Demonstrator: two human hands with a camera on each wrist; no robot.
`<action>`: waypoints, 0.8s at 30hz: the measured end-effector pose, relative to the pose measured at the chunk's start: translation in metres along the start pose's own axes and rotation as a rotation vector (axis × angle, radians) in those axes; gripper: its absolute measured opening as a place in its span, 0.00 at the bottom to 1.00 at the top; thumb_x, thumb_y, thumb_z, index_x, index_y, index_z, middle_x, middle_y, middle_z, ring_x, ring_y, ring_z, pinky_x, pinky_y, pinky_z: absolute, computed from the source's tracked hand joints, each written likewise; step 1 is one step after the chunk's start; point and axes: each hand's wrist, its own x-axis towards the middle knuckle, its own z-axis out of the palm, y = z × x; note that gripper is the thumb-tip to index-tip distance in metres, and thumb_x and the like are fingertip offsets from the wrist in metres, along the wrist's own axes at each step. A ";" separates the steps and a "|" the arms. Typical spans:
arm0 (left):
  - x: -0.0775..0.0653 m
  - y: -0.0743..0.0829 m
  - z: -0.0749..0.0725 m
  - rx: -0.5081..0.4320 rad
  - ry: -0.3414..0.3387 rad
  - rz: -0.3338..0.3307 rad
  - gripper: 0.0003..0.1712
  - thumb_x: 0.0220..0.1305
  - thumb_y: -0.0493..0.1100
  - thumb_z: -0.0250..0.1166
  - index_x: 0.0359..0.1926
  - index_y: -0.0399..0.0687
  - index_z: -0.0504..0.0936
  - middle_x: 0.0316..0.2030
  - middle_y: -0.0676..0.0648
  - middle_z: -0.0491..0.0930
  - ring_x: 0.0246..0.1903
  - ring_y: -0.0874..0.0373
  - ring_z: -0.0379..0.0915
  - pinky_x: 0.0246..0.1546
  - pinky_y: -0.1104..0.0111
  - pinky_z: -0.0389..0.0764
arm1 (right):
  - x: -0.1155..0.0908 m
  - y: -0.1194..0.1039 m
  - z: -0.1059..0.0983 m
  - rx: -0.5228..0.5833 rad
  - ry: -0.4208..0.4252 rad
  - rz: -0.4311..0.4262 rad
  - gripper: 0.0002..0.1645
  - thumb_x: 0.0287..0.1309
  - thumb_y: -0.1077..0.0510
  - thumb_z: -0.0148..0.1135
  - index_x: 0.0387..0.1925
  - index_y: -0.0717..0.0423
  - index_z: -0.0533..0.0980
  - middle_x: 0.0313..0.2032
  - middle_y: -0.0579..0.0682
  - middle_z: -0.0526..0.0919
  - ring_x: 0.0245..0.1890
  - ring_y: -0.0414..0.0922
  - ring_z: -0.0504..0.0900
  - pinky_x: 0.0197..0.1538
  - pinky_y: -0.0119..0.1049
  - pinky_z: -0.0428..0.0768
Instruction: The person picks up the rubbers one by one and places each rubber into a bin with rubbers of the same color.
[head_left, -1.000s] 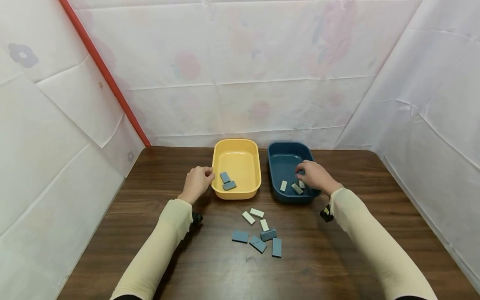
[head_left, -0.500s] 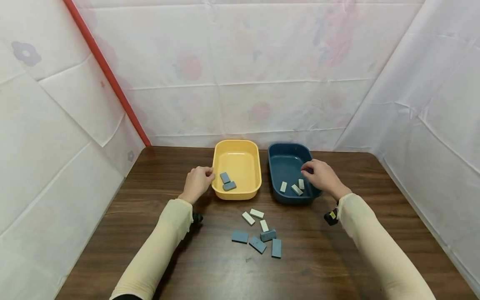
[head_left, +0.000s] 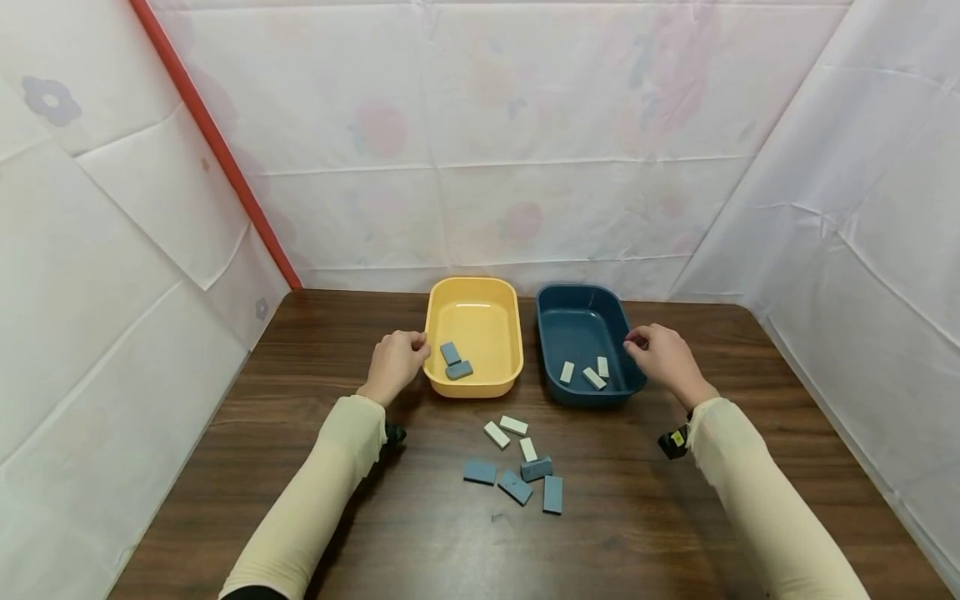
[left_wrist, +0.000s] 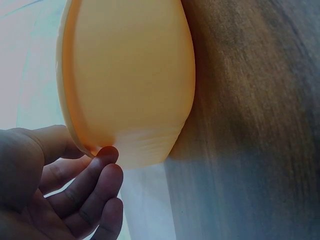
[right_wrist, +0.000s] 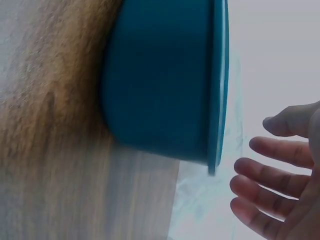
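Observation:
My left hand (head_left: 396, 367) pinches the left rim of a yellow plastic bin (left_wrist: 135, 75) between thumb and fingers. Two grey-blue rectangular blocks (head_left: 459, 370) lie inside that bin. My right hand (head_left: 663, 358) is held beside the right rim of a dark blue bin (right_wrist: 165, 80); in the right wrist view its fingers are spread, hold nothing and stand apart from the rim. Three small off-white blocks (head_left: 595, 378) lie in the near part of the blue bin.
On the brown wooden table (head_left: 420, 533), in front of the bins, lie three off-white blocks (head_left: 497, 435) and several grey-blue blocks (head_left: 515, 487). White patterned sheets (head_left: 480, 167) wall the table at the back and both sides. A red strip (head_left: 217, 150) runs down the left corner.
My right hand has moved from over the blue bin's inside to the right, out past its rim, uncovering the off-white block at the right. My left hand has stayed at the yellow rim.

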 end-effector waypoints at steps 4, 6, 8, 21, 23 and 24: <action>0.000 0.000 0.000 0.003 0.004 0.005 0.18 0.65 0.41 0.62 0.53 0.38 0.83 0.47 0.40 0.85 0.31 0.52 0.80 0.37 0.60 0.80 | -0.003 0.004 0.002 0.009 0.012 0.047 0.21 0.68 0.56 0.53 0.53 0.68 0.77 0.43 0.65 0.82 0.42 0.58 0.81 0.47 0.54 0.78; -0.001 0.000 0.000 0.007 0.004 0.010 0.18 0.65 0.41 0.62 0.53 0.38 0.83 0.47 0.40 0.85 0.31 0.52 0.81 0.37 0.59 0.80 | -0.005 0.006 0.003 0.009 0.016 0.070 0.23 0.67 0.55 0.54 0.55 0.69 0.76 0.44 0.65 0.83 0.42 0.58 0.81 0.47 0.54 0.78; -0.001 0.000 -0.001 0.007 0.002 0.011 0.18 0.65 0.41 0.62 0.53 0.38 0.83 0.47 0.40 0.85 0.32 0.52 0.81 0.37 0.59 0.80 | -0.006 0.008 0.004 0.001 0.016 0.083 0.23 0.67 0.56 0.54 0.54 0.70 0.76 0.43 0.65 0.83 0.41 0.57 0.81 0.46 0.54 0.78; -0.001 0.001 0.000 0.003 0.009 0.018 0.18 0.65 0.40 0.62 0.54 0.37 0.83 0.47 0.39 0.85 0.31 0.52 0.81 0.37 0.59 0.80 | -0.015 0.017 0.010 -0.017 -0.052 0.149 0.22 0.69 0.55 0.50 0.48 0.69 0.80 0.39 0.64 0.85 0.34 0.54 0.81 0.39 0.49 0.78; -0.001 0.001 0.000 0.002 0.006 0.016 0.18 0.65 0.40 0.62 0.54 0.37 0.83 0.47 0.39 0.85 0.30 0.53 0.80 0.36 0.60 0.80 | -0.015 0.019 0.012 -0.002 -0.065 0.160 0.21 0.69 0.54 0.50 0.43 0.68 0.81 0.31 0.60 0.84 0.29 0.51 0.78 0.34 0.43 0.75; -0.001 0.001 0.000 0.001 0.004 0.015 0.18 0.65 0.40 0.62 0.54 0.37 0.83 0.47 0.39 0.85 0.30 0.53 0.80 0.36 0.60 0.80 | -0.016 0.020 0.013 0.010 -0.067 0.165 0.21 0.70 0.54 0.50 0.40 0.67 0.82 0.26 0.57 0.81 0.27 0.49 0.75 0.32 0.41 0.72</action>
